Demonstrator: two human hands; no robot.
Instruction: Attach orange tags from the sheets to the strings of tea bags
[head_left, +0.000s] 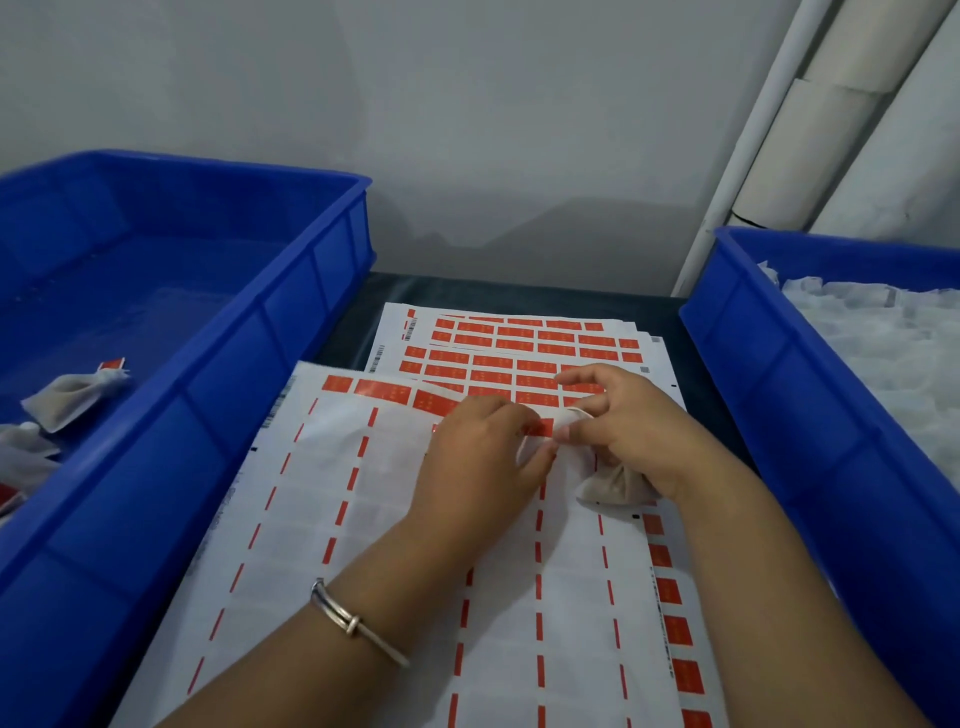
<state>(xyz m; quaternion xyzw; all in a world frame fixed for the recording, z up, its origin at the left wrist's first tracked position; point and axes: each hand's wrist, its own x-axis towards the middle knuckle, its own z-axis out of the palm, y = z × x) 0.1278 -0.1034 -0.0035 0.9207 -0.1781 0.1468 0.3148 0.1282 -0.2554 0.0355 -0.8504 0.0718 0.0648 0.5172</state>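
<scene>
1. Orange tag sits btwn the two hands, pinched at the fingertips of both, just above the near sheet.
2. L hand: fingers curled in, thumb + forefinger nipping the tag's left end. Silver bangle on that wrist.
3. R hand: fingers curled, tips on the tag's right end; white finger cots on some fingertips. Tea bag is tucked under this palm, its brownish pouch poking out below the heel of the hand. String not clear enough to make out.
4. Under both hands: mostly peeled sheet, white w/ orange dashes left, a few whole tags along its top and right edges.
5. Beyond the hands, overlapped by that sheet: stack of fuller sheets, rows of orange tags.
6. Left of L hand: blue bin w/ a few tagged tea bags in its near corner.
7. Right of R hand: second blue bin, heaped w/ white untagged bags.
8. All on a dark table against a grey wall.
</scene>
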